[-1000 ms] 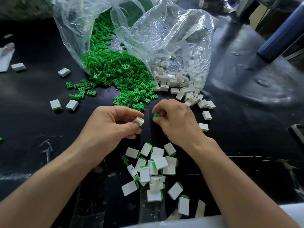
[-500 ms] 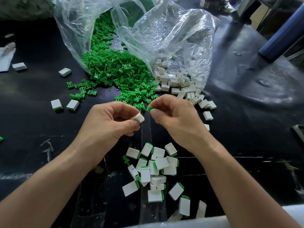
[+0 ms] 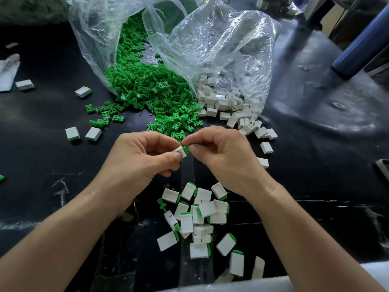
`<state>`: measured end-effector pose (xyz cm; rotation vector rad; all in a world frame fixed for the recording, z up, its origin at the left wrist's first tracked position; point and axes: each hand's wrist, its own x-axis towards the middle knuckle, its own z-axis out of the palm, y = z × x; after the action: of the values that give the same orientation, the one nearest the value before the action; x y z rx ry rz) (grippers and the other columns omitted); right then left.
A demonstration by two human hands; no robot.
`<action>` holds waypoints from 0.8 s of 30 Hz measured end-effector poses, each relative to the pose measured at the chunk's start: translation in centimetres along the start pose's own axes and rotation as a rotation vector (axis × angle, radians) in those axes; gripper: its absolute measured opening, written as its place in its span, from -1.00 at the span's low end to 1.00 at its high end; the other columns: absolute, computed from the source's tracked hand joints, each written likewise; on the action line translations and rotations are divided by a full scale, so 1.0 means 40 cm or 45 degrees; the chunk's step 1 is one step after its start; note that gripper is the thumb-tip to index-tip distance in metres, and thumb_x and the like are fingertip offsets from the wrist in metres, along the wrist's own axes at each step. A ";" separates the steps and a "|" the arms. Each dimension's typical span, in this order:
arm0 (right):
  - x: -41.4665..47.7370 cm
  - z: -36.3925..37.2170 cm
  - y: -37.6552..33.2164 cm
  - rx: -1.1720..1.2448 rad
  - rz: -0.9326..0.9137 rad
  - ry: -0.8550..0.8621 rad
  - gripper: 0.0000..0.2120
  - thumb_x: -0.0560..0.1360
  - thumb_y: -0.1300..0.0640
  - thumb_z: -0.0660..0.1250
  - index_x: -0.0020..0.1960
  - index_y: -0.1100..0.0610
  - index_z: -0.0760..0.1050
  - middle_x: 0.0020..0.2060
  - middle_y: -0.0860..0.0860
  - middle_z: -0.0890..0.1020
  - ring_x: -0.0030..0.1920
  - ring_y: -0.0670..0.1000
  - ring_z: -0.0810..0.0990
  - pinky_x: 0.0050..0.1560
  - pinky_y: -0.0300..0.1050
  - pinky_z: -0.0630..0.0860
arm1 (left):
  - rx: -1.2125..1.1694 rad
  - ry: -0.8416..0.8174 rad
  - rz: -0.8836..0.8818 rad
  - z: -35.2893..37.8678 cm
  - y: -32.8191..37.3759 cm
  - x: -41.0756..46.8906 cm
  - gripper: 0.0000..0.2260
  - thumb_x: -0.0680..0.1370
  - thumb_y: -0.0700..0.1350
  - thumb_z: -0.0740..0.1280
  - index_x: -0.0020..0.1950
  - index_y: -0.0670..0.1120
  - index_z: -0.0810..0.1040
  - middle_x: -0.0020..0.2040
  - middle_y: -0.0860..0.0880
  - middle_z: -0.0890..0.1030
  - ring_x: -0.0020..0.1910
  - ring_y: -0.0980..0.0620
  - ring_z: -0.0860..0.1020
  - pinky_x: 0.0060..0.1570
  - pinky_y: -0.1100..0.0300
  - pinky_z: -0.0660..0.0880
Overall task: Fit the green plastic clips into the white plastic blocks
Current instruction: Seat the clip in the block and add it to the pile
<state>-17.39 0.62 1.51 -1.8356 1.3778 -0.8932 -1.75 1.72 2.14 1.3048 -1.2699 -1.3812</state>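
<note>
Green clip [image 3: 186,148], pinched between the thumb and forefinger of the right hand [image 3: 221,153], touches the end of a white block [image 3: 180,152] gripped in the curled fingers of the left hand [image 3: 139,160]. Both are held above a black table [image 3: 315,165] at the middle of the scene. How far the clip sits inside the block cannot be told.

Beyond the hands, a heap of loose green clips [image 3: 147,91] spills from a clear plastic bag [image 3: 94,39]. A heap of white blocks [image 3: 227,104] spills from a second clear bag [image 3: 221,45] just to its right. Nearer the person, between the forearms, lies a cluster of white blocks with green ends showing [image 3: 200,216]. A pair of similar blocks [image 3: 93,134] sits on the table to the left, and a dark blue tube [image 3: 364,43] lies at the far right.
</note>
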 end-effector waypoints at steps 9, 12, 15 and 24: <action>-0.005 -0.001 -0.016 -0.079 0.121 -0.158 -0.82 0.53 0.11 0.25 -0.17 0.17 0.53 -0.32 0.08 0.59 -0.25 0.07 0.55 -0.11 0.09 0.52 | -0.006 0.011 0.018 -0.007 0.000 0.001 -0.94 0.33 -0.26 0.43 -0.23 -0.14 0.62 -0.42 -0.04 0.63 -0.46 0.17 0.55 -0.46 0.39 0.47; -0.009 -0.001 -0.026 -0.128 0.085 -0.191 -0.78 0.55 0.10 0.20 -0.20 0.20 0.49 -0.31 0.14 0.57 -0.23 0.12 0.52 -0.12 0.13 0.48 | -0.002 0.020 0.022 -0.006 -0.003 0.003 -0.94 0.34 -0.27 0.43 -0.23 -0.14 0.62 -0.42 -0.02 0.63 -0.47 0.18 0.55 -0.47 0.39 0.46; -0.008 -0.002 -0.031 -0.128 0.061 -0.220 -0.76 0.56 0.13 0.18 -0.27 0.11 0.43 -0.31 0.15 0.56 -0.23 0.13 0.51 -0.12 0.17 0.46 | -0.024 -0.002 -0.003 -0.010 -0.005 0.005 -0.91 0.31 -0.20 0.43 -0.21 -0.13 0.63 -0.40 -0.04 0.64 -0.45 0.17 0.56 -0.45 0.39 0.47; -0.009 -0.013 -0.031 -0.327 -0.029 -0.355 -0.75 0.56 0.16 0.19 -0.30 0.02 0.37 -0.40 -0.12 0.43 -0.26 0.00 0.44 -0.17 -0.02 0.41 | 0.155 -0.117 0.087 -0.011 -0.009 -0.003 -0.95 0.36 -0.26 0.44 -0.27 -0.13 0.65 -0.43 -0.09 0.62 -0.48 0.14 0.55 -0.47 0.35 0.48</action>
<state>-17.26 1.20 2.78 -2.0794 1.3431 -0.4625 -1.25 1.85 1.82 1.2790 -1.4671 -1.3467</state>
